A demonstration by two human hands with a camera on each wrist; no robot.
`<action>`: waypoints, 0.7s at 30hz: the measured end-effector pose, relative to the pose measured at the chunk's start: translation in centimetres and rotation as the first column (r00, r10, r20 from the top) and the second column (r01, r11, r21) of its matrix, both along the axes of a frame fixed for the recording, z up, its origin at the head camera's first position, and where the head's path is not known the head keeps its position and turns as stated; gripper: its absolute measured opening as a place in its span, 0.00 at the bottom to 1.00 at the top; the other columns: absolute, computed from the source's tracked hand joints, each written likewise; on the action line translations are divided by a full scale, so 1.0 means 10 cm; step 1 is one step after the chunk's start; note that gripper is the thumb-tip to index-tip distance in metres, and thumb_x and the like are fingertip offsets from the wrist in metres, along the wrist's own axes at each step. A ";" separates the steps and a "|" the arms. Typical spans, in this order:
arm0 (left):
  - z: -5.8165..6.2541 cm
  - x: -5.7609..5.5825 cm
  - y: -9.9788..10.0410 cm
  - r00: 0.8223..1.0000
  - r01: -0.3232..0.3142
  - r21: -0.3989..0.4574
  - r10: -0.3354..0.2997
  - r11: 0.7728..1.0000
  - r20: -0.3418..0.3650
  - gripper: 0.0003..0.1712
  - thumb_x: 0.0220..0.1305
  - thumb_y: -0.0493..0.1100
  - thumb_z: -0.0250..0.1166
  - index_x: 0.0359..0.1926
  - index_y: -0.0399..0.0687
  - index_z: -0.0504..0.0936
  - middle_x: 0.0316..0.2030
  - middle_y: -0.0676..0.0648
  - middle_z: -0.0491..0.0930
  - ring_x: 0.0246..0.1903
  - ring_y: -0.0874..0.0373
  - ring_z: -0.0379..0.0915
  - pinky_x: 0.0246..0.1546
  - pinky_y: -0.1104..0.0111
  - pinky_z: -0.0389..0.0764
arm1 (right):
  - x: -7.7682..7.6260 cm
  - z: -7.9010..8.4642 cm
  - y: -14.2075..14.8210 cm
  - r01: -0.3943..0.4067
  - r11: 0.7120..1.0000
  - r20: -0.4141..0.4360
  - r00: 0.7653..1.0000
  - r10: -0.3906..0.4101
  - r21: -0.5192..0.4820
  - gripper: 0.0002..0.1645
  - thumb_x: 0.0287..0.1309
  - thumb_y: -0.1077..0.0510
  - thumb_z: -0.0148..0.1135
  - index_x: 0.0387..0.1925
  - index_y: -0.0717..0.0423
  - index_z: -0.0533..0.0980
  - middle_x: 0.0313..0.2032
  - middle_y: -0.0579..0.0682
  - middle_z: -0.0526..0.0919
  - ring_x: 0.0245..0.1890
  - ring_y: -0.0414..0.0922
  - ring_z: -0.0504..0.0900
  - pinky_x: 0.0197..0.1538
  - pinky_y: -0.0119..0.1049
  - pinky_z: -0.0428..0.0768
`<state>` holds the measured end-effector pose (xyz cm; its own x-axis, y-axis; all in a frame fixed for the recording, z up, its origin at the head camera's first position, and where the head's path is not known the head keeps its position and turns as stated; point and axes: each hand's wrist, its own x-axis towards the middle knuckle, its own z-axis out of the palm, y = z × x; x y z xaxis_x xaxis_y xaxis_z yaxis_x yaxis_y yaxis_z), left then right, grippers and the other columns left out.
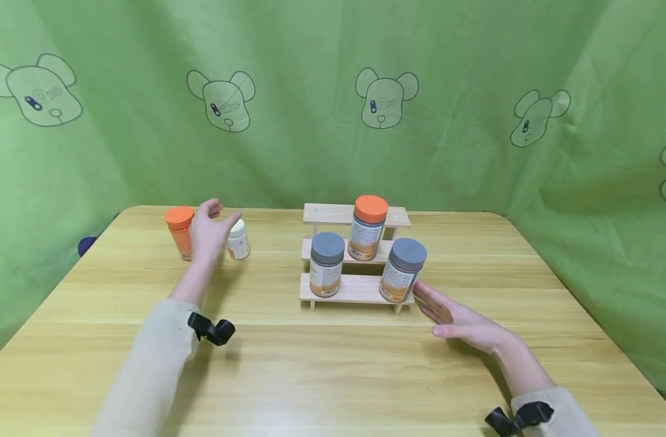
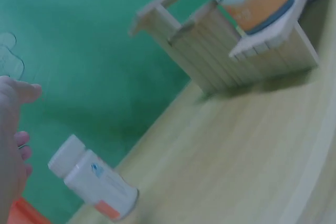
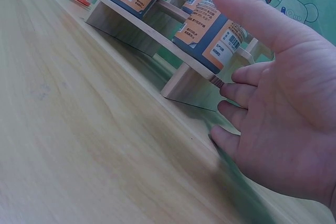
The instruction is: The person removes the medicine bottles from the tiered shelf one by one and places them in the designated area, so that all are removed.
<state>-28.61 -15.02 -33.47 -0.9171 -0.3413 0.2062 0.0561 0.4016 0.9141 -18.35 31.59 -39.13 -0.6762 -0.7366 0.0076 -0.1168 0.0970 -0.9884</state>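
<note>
My left hand (image 1: 208,233) hovers between an orange bottle (image 1: 179,233) and a small white bottle (image 1: 238,240), fingers loosely bent and thumb spread. In the left wrist view the white bottle (image 2: 100,182) stands apart from the hand. A three-step wooden rack (image 1: 356,290) holds two grey-lidded jars (image 1: 326,273) on its lowest step and an orange-lidded jar (image 1: 367,233) on the middle one. At the rack's right end, my right hand (image 1: 466,321) extends its fingers beside the right grey-lidded jar (image 1: 401,270). The right wrist view shows fingertips (image 3: 228,88) right at the lowest step's end.
All of this stands on a wooden table (image 1: 322,376). A green curtain (image 1: 311,145) with mouse-head drawings hangs behind and on both sides. Black wrist cameras are strapped over both sleeves (image 1: 147,364). The rack's top step (image 1: 333,213) is at the back.
</note>
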 end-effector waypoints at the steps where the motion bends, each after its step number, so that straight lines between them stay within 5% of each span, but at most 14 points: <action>1: 0.03 0.00 0.01 1.000 0.008 0.009 -0.008 1.000 -0.005 0.38 0.56 0.47 0.68 0.63 0.37 0.64 0.58 0.40 0.70 0.59 0.49 0.63 0.61 0.62 0.63 | 0.00 0.00 0.00 -0.001 1.000 -0.003 1.000 0.001 -0.002 0.50 0.62 0.65 0.53 0.68 0.67 0.28 0.67 0.67 0.23 0.64 0.64 0.28 0.63 0.23 0.51; 10: 0.33 0.04 0.13 0.992 0.099 0.087 -0.093 0.991 -0.080 0.39 0.56 0.48 0.68 0.65 0.39 0.63 0.61 0.42 0.68 0.61 0.53 0.62 0.61 0.65 0.62 | -0.01 0.00 0.00 -0.019 0.999 -0.004 1.000 0.019 -0.036 0.49 0.62 0.67 0.51 0.68 0.67 0.28 0.67 0.66 0.23 0.66 0.59 0.31 0.64 0.24 0.51; 21: 0.53 0.11 0.52 0.954 0.291 0.116 -0.279 0.950 -0.109 0.42 0.53 0.48 0.70 0.65 0.38 0.62 0.62 0.41 0.66 0.61 0.52 0.62 0.61 0.65 0.63 | -0.01 -0.02 0.01 -0.034 0.998 0.003 0.999 0.034 -0.051 0.48 0.62 0.68 0.49 0.68 0.67 0.27 0.66 0.66 0.22 0.68 0.51 0.35 0.64 0.25 0.49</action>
<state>-27.49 -9.81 -28.14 -0.9595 -0.0977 0.2640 0.2355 0.2354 0.9429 -18.47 31.73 -39.33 -0.6510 -0.7578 0.0435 -0.1156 0.0424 -0.9924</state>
